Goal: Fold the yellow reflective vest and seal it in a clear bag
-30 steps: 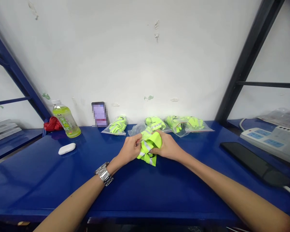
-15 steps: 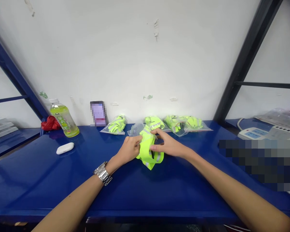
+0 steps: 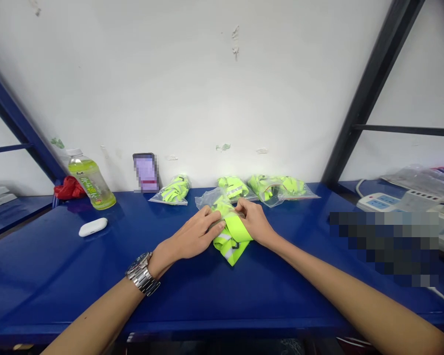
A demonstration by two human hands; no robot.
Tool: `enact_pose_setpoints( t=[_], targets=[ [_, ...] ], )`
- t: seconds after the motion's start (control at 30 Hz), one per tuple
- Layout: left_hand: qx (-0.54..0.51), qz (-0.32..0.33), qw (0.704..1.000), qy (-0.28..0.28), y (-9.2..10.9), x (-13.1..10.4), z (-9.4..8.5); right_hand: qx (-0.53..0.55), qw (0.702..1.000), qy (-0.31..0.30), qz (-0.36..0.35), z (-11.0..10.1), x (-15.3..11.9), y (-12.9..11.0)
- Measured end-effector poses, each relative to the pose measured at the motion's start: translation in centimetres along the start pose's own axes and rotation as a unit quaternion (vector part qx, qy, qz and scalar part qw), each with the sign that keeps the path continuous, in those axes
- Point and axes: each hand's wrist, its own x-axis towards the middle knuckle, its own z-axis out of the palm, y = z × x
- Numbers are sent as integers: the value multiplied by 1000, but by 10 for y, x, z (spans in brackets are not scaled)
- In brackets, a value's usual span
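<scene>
Blue table (image 3: 199, 291), two grips (image 3: 195, 234) on one neon bundle (image 3: 229, 246), perhaps four bagged bundles (image 3: 176, 190)

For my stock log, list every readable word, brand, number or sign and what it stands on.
No text reads clearly.
Bottle: label characters, too blurred to read.
Middle yellow bundle by the wall: marks like letters, too small to read.
Upright phone: screen pixelated, nothing readable.
</scene>
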Motion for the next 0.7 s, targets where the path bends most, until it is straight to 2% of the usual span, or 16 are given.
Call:
enact_pose_setpoints(
  t=[0.1,0.2,0.37,0.43,0.5,0.6,0.63,0.7],
  targets=[
    [23,0,1000,-7,2,-8,2,-4,1000,26,5,3,-1,0],
    [73,18,997,20,-2,-9,10,-1,999,46,10,7,-1,-1],
    [163,81,982,40,-8,-6,19,14,999,36,29,6,-2,-5],
    [166,98,980,44,-10,-6,19,44,998,-1,52,-1,-3,-7],
    [144,99,983,57,-14,-7,18,124,987,-68,82,-11,-5,-11],
    [93,78,989,84,-20,-6,16,253,944,-181,111,-24,-11,-17],
    [79,70,990,88,-22,-6,16,258,938,-204,112,-26,-13,-19],
    [63,57,992,88,-24,-4,16,199,950,-224,85,-25,-18,-21]
  ],
)
